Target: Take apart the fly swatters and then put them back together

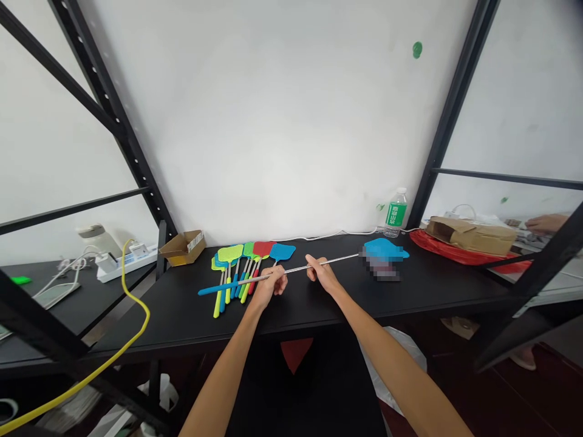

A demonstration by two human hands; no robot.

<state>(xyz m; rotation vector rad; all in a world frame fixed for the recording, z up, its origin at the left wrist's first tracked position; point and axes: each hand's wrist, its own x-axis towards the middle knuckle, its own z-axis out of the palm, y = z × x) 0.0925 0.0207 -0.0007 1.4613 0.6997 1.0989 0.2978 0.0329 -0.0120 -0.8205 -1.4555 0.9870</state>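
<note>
A blue fly swatter with its metal rod drawn out long lies crosswise in both my hands. My left hand is closed around the rod near the blue grip. Farther right, my right hand pinches the same rod between thumb and fingers. At the rod's right end is the blue swatter head, partly covered by a blurred patch. Behind and left of my left hand, several shorter fly swatters with yellow-green, green, red and blue heads lie side by side on the black table.
An open cardboard box stands at the back left, near a white power strip. A yellow cable hangs over the left edge. A water bottle stands at the back right. Black metal posts frame both sides.
</note>
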